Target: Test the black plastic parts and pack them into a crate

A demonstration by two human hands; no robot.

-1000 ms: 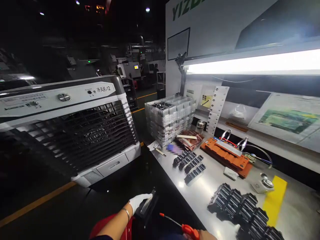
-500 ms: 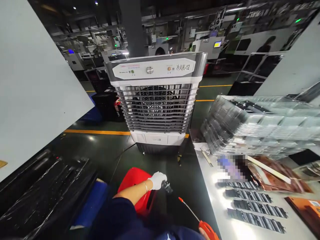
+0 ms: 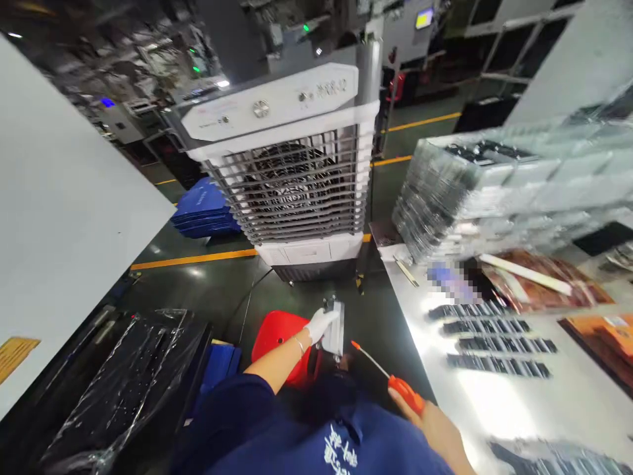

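My left hand [image 3: 320, 325], in a white glove, holds a flat metallic part [image 3: 335, 328] with small dark pieces at its ends, beside a red stool [image 3: 277, 336]. My right hand [image 3: 415, 412], closed around the red handle of a screwdriver [image 3: 405, 394], is at the lower right. The screwdriver's thin shaft points up and left, its red-orange tip a little to the right of the metallic part and apart from it.
An air cooler [image 3: 297, 191] stands ahead. On the metal table [image 3: 420, 336] at the right lie rows of dark strips [image 3: 499, 363], stacked clear trays [image 3: 445, 191] and an orange box [image 3: 603, 343]. Plastic-wrapped black items [image 3: 113, 382] lie at the lower left.
The view has tilted down and shifted. The metallic part in my left hand has turned, its broad face now showing. More of my right hand and the screwdriver handle is in view.
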